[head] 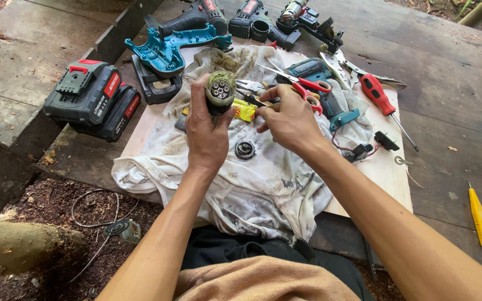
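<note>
While seated before a stained white cloth [252,184] spread on a board, gripping a greasy gear housing [220,91] upright in the left hand [207,131], fingers wrapped tight around it, above the cloth's middle. Right hand [291,120] just beside, pinching something small and unclear. Just below the housing on the cloth, a dark ring [245,150]; off the cloth's left edge, two battery packs [93,100]; at its right edge, a red-handled screwdriver [383,103].

There is only one view, from a camera worn on the person's head. It looks steeply down and forward, close over both forearms, onto the wooden bench [442,61]. The white cloth [252,184] fills the middle of the picture. The person's lap is at the bottom edge, and bare ground at the lower left.
</note>
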